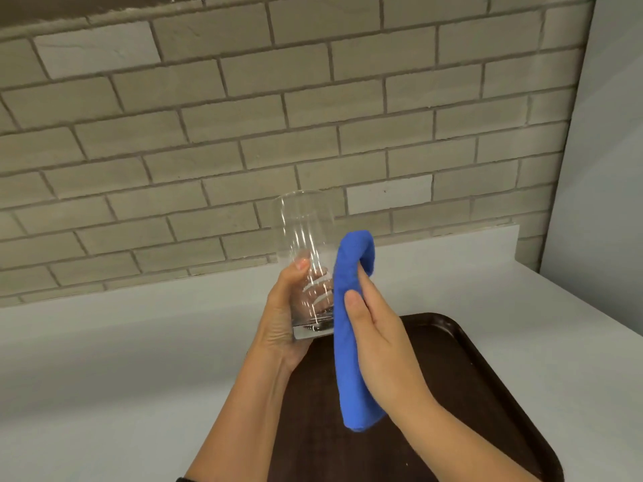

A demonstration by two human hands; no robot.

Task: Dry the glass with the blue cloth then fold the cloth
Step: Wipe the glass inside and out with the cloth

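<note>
Grey brick wall behind, pale tabletop below, dark brown tray at lower right. Raised above the tray's near-left edge: left hand wrapped around the base of a clear tall glass, held upright, slightly tilted. Right hand pinching a blue cloth, draped long and pressed against the glass's right side. Best handled, likely, by turning the glass steadily while sliding cloth along the wall, keeping the base grip firm against slipping.
</note>
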